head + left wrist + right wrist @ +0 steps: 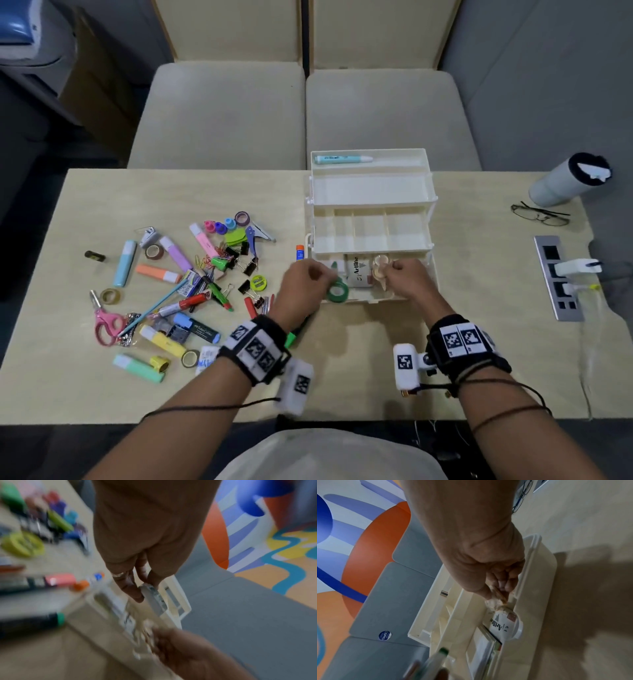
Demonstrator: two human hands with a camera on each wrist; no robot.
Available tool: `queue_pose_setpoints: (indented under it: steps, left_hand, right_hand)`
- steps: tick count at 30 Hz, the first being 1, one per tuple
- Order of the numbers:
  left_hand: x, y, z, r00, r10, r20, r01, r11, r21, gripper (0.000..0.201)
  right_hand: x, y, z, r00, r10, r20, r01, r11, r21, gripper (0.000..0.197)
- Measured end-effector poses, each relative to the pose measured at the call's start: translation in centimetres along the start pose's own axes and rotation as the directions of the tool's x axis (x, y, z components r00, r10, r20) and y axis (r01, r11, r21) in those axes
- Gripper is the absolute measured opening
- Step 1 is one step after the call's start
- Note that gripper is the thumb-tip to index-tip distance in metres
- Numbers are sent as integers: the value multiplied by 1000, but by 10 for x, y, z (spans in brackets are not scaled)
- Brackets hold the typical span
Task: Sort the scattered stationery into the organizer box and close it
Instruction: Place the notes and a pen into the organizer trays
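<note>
Now both hands work over the bottom compartment of the organizer box, whose upper trays stand swung back and open. The left hand has its fingers curled, pinching a small pale, clear-edged item; what it is cannot be told through the blur. Just beside those fingers, toward the near rim, a green tape roll rests in the compartment. The right hand pinches a crumpled tan bundle, perhaps rubber bands, directly over a white Artline box lying between the two hands. Well off to the left hand's outer side, the remaining stationery pile is scattered on the table.
</note>
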State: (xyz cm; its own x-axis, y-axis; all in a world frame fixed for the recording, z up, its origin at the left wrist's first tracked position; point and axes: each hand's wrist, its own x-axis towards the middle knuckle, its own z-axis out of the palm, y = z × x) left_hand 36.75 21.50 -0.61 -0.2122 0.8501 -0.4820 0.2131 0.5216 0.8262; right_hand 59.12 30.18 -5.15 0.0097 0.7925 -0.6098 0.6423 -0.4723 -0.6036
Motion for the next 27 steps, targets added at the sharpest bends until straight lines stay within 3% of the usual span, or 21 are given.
queue_pose_setpoints:
  steps: [5, 12, 15, 21, 27]
  left_hand:
    - [19, 5, 64, 996, -48, -79, 49, 999, 9, 6]
    - [36, -1, 93, 981, -19, -191, 61, 974, 217, 18]
    - [36, -4, 98, 989, 15, -149, 36, 942, 334, 16]
    - [34, -3, 108, 998, 38, -52, -6, 864, 504, 54]
    - [33, 9, 107, 998, 59, -34, -28, 806, 592, 54]
  right_hand:
    - [13, 1, 0, 997, 34, 63, -35, 999, 13, 19]
    - [22, 1, 0, 996, 40, 83, -40, 999, -2, 19]
    - [24, 2, 3, 995, 18, 99, -17, 1000, -11, 23]
    - [25, 1, 5, 996, -3, 86, 5, 1000, -19, 20]
    - [30, 4, 7, 997, 11, 70, -9, 1000, -19, 19]
